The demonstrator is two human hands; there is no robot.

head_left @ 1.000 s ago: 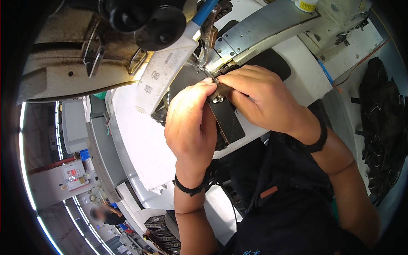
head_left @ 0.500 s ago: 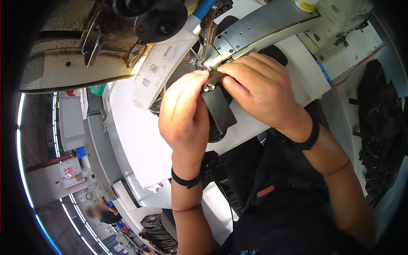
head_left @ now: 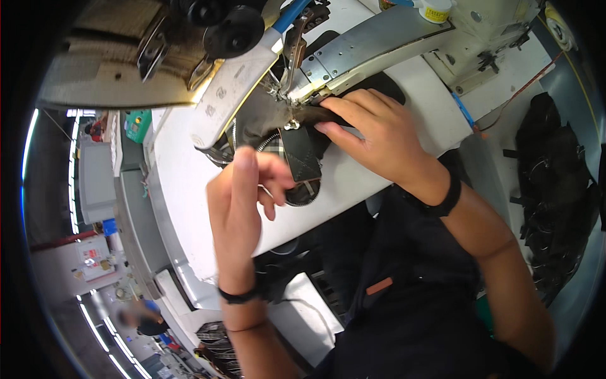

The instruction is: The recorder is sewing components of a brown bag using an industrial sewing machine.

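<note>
A black fabric piece (head_left: 262, 117) lies under the needle area of a sewing machine (head_left: 291, 95). Zipper teeth, a plaid lining and a small metal fitting (head_left: 291, 124) show on it, and a dark stiff flap (head_left: 302, 153) hangs from the fitting. My right hand (head_left: 379, 132) holds the fabric's edge just right of the needle area, thumb below and fingers above. Off the work and nearer to me, my left hand (head_left: 240, 199) is raised beside the flap with its fingers apart and loosely bent. It is partly smeared by motion, and nothing shows in it.
The machine's pale arm (head_left: 230, 101) reaches in from the upper left over the white tabletop (head_left: 372, 180). At the upper right stands a small bottle (head_left: 435, 9) with a yellow label. Dark items (head_left: 555, 183) hang or lie at the far right. A person (head_left: 145, 316) is in the background.
My left hand has let go of the piece by the needle and drawn back toward me, uncovering the zipper and plaid lining. My right hand stays at the fabric's edge.
</note>
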